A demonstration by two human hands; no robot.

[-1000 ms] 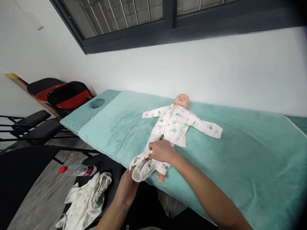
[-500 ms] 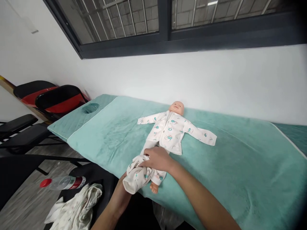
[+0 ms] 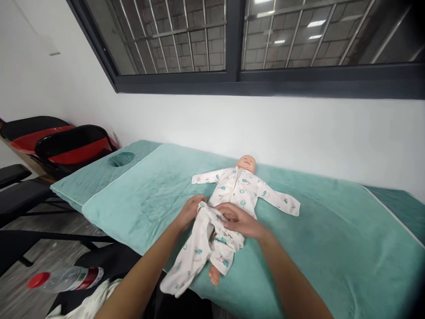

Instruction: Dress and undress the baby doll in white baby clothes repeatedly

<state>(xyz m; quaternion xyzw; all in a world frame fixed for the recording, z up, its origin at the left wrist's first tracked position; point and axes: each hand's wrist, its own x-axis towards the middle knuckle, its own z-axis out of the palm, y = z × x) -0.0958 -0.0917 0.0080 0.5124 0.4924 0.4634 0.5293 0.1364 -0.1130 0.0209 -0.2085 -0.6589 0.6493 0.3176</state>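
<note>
A baby doll (image 3: 246,163) lies on its back, its head toward the wall, in a white printed jacket (image 3: 239,188) with both sleeves spread out. Matching printed pants (image 3: 194,259) are at its lower body. One bare foot (image 3: 214,274) pokes out of one leg opening; the other pant leg hangs over the bed's near edge, and no foot shows at its end. My left hand (image 3: 191,210) grips the waistband on the left side. My right hand (image 3: 237,219) has its fingers curled at the waistband near the jacket's hem.
The doll rests on a massage bed with a green cover (image 3: 315,248), against a white wall under a barred window. A red-capped plastic bottle (image 3: 71,279) and a white cloth (image 3: 96,301) lie on a black chair at lower left. Folding chairs (image 3: 76,148) stand beyond the bed's left end.
My left hand has moved from under the bunched pant leg up to the waistband. The pants are pulled higher and the loose leg now hangs straight. My right hand has shifted slightly right.
</note>
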